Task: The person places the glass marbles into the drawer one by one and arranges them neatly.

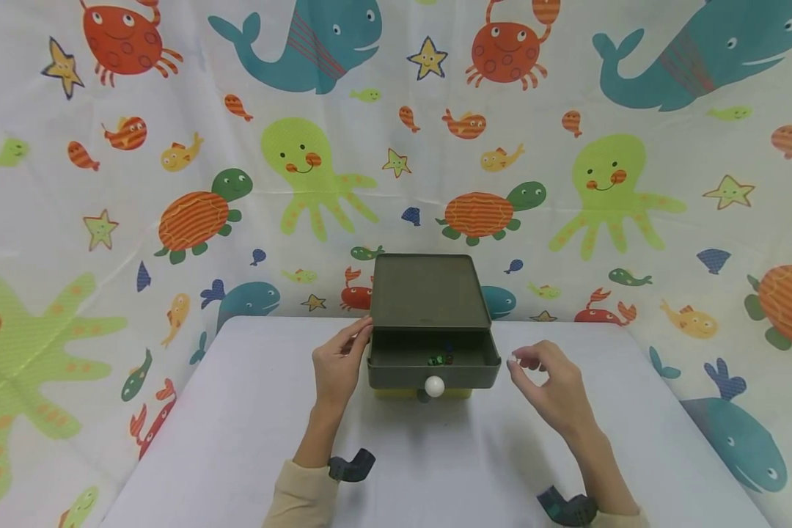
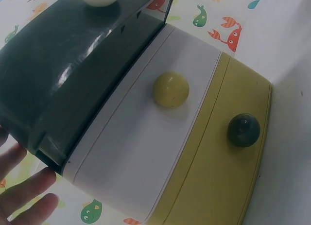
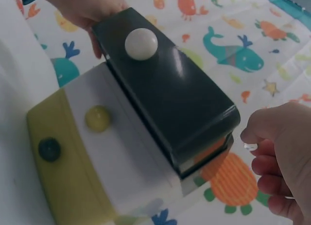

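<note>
Fingers: left hand (image 1: 336, 363) lies with straight fingers (image 2: 29, 186) against the left side of the drawer box (image 1: 429, 293); right hand (image 1: 549, 381) hovers just right of it, fingers loosely curled, gripping nothing.
Top drawer: dark green drawer (image 1: 433, 364) is pulled out, white knob (image 1: 434, 386) facing the person, small coloured bits (image 1: 438, 359) inside.
Lower drawers: white drawer (image 2: 141, 137) with yellow knob (image 2: 171, 89), and yellow drawer (image 2: 218, 176) with dark knob (image 2: 243, 130), both pushed in.
Doing it well: probably brace the box from the left, so that it stays put.
Surface: pale grey table (image 1: 237, 440).
Room: sea-creature printed cloth (image 1: 171, 183) behind and beside.
</note>
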